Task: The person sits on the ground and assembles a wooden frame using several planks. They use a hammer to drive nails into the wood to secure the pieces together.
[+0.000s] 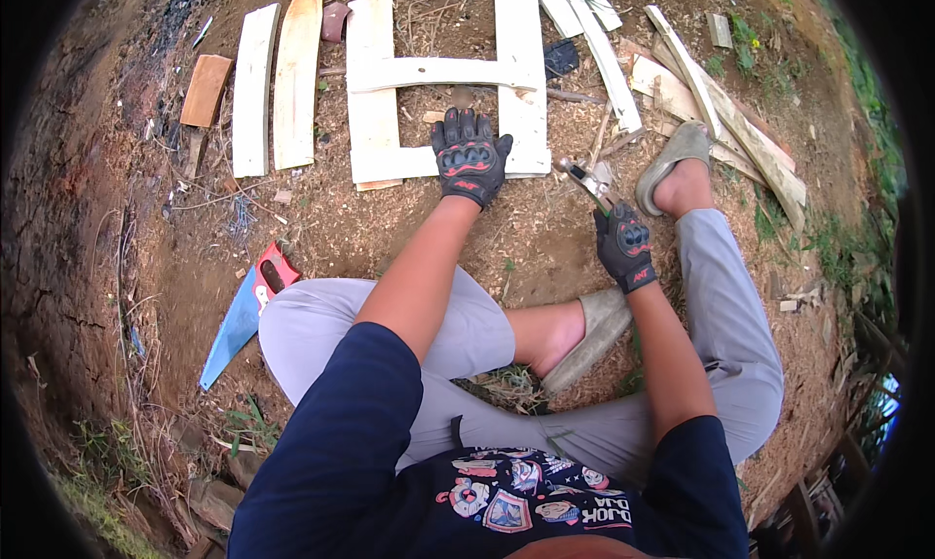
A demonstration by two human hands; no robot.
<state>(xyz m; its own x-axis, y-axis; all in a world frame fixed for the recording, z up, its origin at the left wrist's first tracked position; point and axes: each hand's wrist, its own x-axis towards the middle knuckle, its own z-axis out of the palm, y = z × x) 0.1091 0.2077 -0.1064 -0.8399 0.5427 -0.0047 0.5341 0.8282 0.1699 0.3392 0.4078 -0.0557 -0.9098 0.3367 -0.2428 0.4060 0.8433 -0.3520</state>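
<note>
My left hand [468,162], in a black glove with red trim, lies flat on the lower crosspiece [397,163] of a pale wooden frame, its fingers stretched out. Two upright boards [370,48] [520,43] and an upper crosspiece [438,73] make up the rest of that frame on the ground. A hammer [587,181] is gripped in my gloved right hand [625,245], just right of the frame's near right corner. The hammer's metal head points up and left, apart from the wood; my fingers hide most of its handle.
Two loose pale boards [255,92] [298,77] and a brown wood block [206,90] lie left of the frame. A handsaw [234,330] with a blue blade rests beside my left knee. Several wood strips [721,101] are piled beyond my right foot [682,179]. Sawdust covers the soil.
</note>
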